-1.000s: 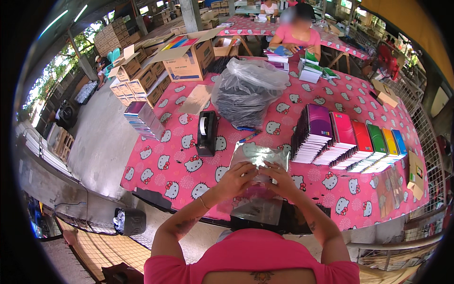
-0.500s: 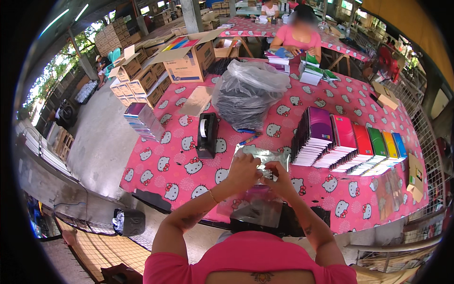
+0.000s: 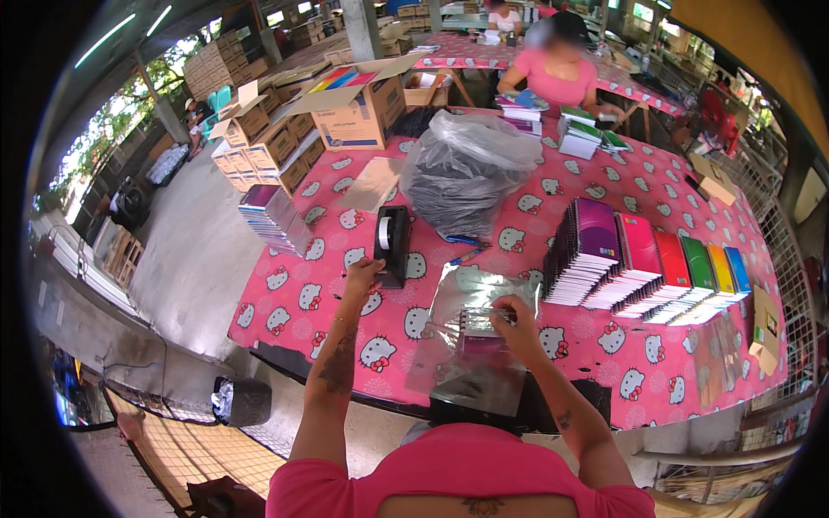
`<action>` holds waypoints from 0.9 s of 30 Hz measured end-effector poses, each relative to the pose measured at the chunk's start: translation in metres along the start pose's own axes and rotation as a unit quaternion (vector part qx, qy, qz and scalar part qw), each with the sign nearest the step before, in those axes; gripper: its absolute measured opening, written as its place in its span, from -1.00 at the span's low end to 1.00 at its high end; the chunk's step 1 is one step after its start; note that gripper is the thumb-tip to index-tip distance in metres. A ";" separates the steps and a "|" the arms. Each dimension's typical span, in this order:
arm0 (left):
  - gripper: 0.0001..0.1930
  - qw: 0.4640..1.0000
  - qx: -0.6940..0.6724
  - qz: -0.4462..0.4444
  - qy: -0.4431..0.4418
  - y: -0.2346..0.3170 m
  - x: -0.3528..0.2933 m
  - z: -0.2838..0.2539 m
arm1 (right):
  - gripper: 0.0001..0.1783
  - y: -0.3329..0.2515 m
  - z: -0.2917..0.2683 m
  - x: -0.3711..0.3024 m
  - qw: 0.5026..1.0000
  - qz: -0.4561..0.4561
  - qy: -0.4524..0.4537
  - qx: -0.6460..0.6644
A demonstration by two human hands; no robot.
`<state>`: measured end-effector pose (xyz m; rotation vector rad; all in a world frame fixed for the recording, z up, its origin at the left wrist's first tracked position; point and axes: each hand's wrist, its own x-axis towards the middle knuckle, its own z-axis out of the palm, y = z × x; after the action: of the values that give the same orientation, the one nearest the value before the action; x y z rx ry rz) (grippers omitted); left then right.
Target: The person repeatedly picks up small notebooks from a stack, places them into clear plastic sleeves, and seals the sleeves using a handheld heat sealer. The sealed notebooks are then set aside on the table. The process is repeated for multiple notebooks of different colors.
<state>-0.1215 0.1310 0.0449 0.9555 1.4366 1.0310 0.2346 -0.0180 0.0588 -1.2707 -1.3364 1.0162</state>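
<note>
My left hand [image 3: 364, 276] has its fingers pinched together at the near end of a black tape dispenser [image 3: 392, 246]; whether a strip of tape is between them is too small to tell. In front of me a purple spiral notebook [image 3: 482, 344] lies on a sheet of clear plastic film [image 3: 436, 358], its wire binding on the far side. My right hand [image 3: 516, 326] is closed at the right end of that binding, with thumb and fingers gripping the notebook's edge and the film there. Part of the film sticks out beyond the notebook on the far side.
Stacked spiral notebooks [image 3: 596, 229] in several colours stand to the right. A large plastic bag [image 3: 462, 181] with dark contents sits mid-table, pens [image 3: 469, 253] beside it. At left are another notebook stack [image 3: 275, 223] and cardboard boxes [image 3: 358, 116]. A co-worker [image 3: 553, 78] sits across the table.
My left hand has left the notebook and moved left to the tape dispenser. My right hand stays at the notebook's binding. The view has shifted slightly, and the co-worker's hands have moved.
</note>
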 end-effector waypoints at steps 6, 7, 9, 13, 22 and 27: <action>-0.83 0.982 -0.147 0.078 0.094 -0.052 -0.031 0.008 | -0.76 0.002 0.000 0.001 1.000 0.015 -0.013 0.009; -0.83 0.984 -0.122 0.071 0.106 -0.062 -0.028 0.003 | -0.76 0.000 0.001 0.000 1.000 0.015 -0.014 0.003; -0.86 0.880 0.381 0.192 0.209 -0.032 -0.022 -0.002 | -0.76 0.000 0.001 -0.001 1.000 0.006 -0.007 0.000; -0.84 0.756 0.561 0.336 0.034 0.056 -0.062 0.041 | -0.72 0.005 -0.002 0.000 1.000 0.003 -0.009 0.026; -0.75 0.583 0.526 0.261 -0.562 0.094 -0.039 0.188 | -0.60 -0.001 -0.010 0.001 0.994 0.029 -0.050 0.088; -0.71 0.754 0.231 0.119 -0.603 -0.029 0.007 0.162 | -0.52 0.002 -0.003 -0.002 0.993 0.038 -0.040 0.106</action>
<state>0.0381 0.1435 0.0074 1.7437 0.4216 0.0205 0.2378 -0.0200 0.0572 -1.1373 -1.2118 1.2390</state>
